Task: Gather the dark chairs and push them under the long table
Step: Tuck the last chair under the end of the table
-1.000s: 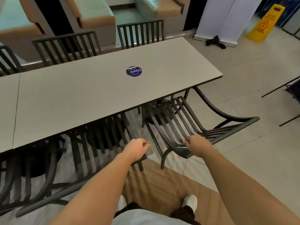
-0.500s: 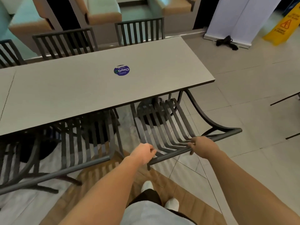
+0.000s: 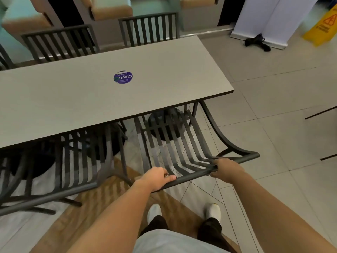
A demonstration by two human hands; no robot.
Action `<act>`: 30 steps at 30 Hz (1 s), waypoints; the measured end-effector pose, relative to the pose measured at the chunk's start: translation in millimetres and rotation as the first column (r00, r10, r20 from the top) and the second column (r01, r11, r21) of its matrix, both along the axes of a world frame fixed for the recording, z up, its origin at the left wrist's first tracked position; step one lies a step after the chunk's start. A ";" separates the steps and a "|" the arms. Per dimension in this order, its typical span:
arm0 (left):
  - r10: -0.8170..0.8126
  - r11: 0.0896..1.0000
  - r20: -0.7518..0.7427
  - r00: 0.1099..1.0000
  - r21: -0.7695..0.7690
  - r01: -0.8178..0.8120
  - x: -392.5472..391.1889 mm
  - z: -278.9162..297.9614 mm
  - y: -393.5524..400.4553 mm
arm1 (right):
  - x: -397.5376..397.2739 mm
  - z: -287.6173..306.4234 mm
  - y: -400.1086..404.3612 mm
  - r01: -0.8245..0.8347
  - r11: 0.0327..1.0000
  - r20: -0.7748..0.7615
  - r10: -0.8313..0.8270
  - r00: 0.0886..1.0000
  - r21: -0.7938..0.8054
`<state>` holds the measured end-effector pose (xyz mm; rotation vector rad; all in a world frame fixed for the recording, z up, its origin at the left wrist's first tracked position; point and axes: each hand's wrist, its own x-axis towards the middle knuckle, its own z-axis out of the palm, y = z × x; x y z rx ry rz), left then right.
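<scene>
- The left hand (image 3: 156,177) curls round the top rail of a dark slatted chair (image 3: 175,143), near the rail's left end; its grip is wrapped on the rail with the thumb lying along the front.
- The right hand (image 3: 225,169) holds the same rail further right, fingers folded over the top and thumb underneath, so this grip also clamps the rail.
- That chair stands at the right end of the long counter (image 3: 91,99); its seat reaches under the counter's near edge, while the backrest and rail stick out toward the person.
- A second dark chair (image 3: 73,161) stands just left of it, its seat also under the counter's edge.
- Two more dark chair backs (image 3: 60,42) rise beyond the counter's far edge.
- A round blue sticker (image 3: 123,77) lies on the counter top.
- On the tiled floor to the far right are a yellow warning sign (image 3: 322,28) and a small black object (image 3: 257,42) by a white banner base.
- The person's white shoes (image 3: 213,210) stand on the floor below the rail.
</scene>
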<state>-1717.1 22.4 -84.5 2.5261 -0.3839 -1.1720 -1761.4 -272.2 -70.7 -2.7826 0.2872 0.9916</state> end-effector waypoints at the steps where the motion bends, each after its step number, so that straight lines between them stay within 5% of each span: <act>1: 0.019 1.000 0.006 1.000 0.013 -0.019 -4.2 -3.9 -6.1 | 2.9 -3.3 -8.0 -0.040 0.999 -0.010 0.040 0.999 0.003; 7: 0.142 0.987 0.012 0.990 0.069 -0.143 -34.9 -18.0 -43.0 | 10.6 -25.4 -54.7 -0.290 0.957 -0.018 0.290 0.957 -0.022; 14: 0.077 0.914 0.250 0.965 0.369 -0.169 -46.8 -36.4 -69.3 | 21.3 -41.2 -80.3 -0.434 0.898 0.005 0.436 0.900 -0.065; 30: -0.031 0.870 0.316 0.948 0.476 -0.130 -20.6 -43.4 -118.5 | 43.2 -53.0 -120.4 -0.450 0.883 0.045 0.459 0.887 -0.130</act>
